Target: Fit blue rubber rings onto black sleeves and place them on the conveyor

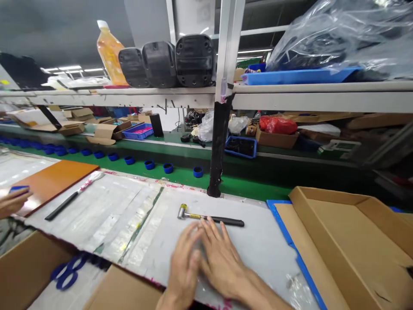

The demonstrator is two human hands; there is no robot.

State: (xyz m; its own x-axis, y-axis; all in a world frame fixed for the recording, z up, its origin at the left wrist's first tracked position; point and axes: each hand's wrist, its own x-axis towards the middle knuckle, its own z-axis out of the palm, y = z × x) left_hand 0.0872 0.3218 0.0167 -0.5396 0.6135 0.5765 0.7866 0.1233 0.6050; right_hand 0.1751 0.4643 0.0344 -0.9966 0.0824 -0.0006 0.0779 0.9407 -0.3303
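My left hand (184,262) and my right hand (222,260) are close together over the white-covered bench (258,249). The right is palm down, its fingers stretched out and a little spread. Slightly blurred, the left is loosely cupped beside it, thumb apart from the fingers; no object shows in either hand. Just beyond the fingertips lies a small hammer (230,221) with a metal head, a yellow face and a black grip. Whether the right fingertips touch its handle, I cannot tell.
An open cardboard box (342,258) stands at the right. Blue rings (198,172) line the green conveyor behind the bench. A black-handled tool (63,206) lies left, near another person's hand (13,202). A black post (217,150) rises at the bench's back edge. Blue rings (67,280) sit lower left.
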